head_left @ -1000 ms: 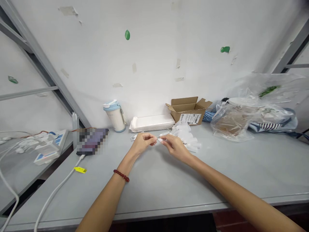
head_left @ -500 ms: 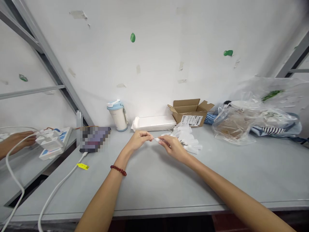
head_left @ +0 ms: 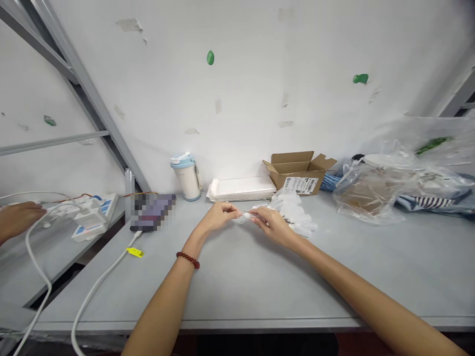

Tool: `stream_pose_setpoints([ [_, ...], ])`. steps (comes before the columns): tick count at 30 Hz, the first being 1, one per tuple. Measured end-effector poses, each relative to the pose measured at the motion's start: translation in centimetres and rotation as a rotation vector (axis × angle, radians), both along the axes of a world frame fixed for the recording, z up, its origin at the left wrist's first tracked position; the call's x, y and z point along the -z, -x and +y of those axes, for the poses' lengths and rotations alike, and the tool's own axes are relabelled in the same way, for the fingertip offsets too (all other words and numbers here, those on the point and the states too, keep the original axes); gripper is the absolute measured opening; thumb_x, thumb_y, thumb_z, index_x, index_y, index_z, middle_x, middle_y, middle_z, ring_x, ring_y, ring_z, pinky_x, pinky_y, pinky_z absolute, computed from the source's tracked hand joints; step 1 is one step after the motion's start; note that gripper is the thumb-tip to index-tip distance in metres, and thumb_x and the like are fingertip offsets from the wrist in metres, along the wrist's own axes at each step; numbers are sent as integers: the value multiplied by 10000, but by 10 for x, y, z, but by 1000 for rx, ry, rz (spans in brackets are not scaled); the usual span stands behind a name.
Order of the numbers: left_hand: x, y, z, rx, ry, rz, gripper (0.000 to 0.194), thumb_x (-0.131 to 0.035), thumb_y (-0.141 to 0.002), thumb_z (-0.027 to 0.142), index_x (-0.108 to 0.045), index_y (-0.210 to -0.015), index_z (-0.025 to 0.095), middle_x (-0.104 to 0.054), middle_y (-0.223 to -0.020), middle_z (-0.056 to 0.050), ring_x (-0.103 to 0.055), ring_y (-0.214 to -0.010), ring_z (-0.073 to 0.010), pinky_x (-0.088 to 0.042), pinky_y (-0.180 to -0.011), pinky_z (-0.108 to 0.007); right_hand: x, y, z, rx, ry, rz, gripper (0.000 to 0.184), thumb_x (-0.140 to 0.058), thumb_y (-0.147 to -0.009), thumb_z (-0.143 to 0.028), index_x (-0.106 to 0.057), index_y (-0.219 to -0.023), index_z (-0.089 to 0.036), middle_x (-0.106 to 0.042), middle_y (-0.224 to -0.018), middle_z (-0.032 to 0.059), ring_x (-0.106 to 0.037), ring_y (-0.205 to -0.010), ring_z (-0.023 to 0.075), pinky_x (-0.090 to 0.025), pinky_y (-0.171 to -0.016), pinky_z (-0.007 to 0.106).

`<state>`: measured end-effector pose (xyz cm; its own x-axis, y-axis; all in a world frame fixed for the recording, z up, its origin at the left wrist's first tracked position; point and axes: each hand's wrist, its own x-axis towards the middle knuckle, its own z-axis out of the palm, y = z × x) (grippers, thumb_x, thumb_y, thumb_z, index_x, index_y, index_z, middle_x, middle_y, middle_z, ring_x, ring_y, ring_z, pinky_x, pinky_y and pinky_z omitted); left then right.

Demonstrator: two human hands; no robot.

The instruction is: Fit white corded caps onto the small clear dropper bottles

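My right hand [head_left: 272, 225] pinches a small white piece [head_left: 247, 215] with a pointed tip, held just above the grey table [head_left: 260, 282]. Facing it, my left hand [head_left: 220, 216], with a red bead bracelet on its wrist, has thumb and fingertips pressed together at that tip. A thin clear loop, like a thread [head_left: 240, 221], hangs under the left fingertips; exactly what they grip is too small to make out. Just behind my right hand lies a pile of translucent white pieces [head_left: 299, 217], partly covered by it.
Along the wall stand a cup [head_left: 186, 180] with a blue lid, a stack of white flat packs [head_left: 243, 188] and an open cardboard box [head_left: 295, 170]. Plastic bags [head_left: 371, 193] lie at right. A phone [head_left: 154, 212] with a cable is at left. Another person's hand [head_left: 22, 217] is by a power strip [head_left: 107, 207].
The view has shifted slightly, so things appear farther right. My hands stay close together, and a thin loop now shows below the left fingertips. The other person's hand has moved left, away from the power strip.
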<state>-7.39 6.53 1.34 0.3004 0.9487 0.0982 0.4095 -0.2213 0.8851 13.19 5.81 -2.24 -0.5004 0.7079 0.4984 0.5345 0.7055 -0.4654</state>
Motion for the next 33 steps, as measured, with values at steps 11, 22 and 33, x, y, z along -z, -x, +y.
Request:
stream_pose_setpoints([
  [11, 5, 56, 13, -344, 86, 121, 227, -650, -615, 360, -662, -565, 138, -569, -551, -30, -508, -587, -151, -374, -552, -263, 14, -3, 29, 280, -354, -643, 493, -321, -791, 76, -508, -1230, -46, -577, -1201, 209, -474, -1160, 302, -390, -888, 453],
  [22, 34, 52, 27, -259, -185, 395, 588, -711, -625, 362, -611, -1180, 197, -617, -1191, -108, -460, -1168, -328, -366, -970, -413, 12, -3, 36, 282, -384, -733, 320, -406, -819, 38, -580, -1054, -92, -645, -998, 154, -498, -1068, 280, -308, -834, 389],
  [33, 42, 54, 34, -153, -162, 286, 587, -723, -609, 352, -624, -1168, 199, -604, -1226, -90, -506, -1159, -293, -360, -1003, -402, 7, 4, 28, 200, -402, -603, 318, -383, -805, 51, -580, -991, -116, -613, -956, 114, -499, -924, 224, -305, -771, 330],
])
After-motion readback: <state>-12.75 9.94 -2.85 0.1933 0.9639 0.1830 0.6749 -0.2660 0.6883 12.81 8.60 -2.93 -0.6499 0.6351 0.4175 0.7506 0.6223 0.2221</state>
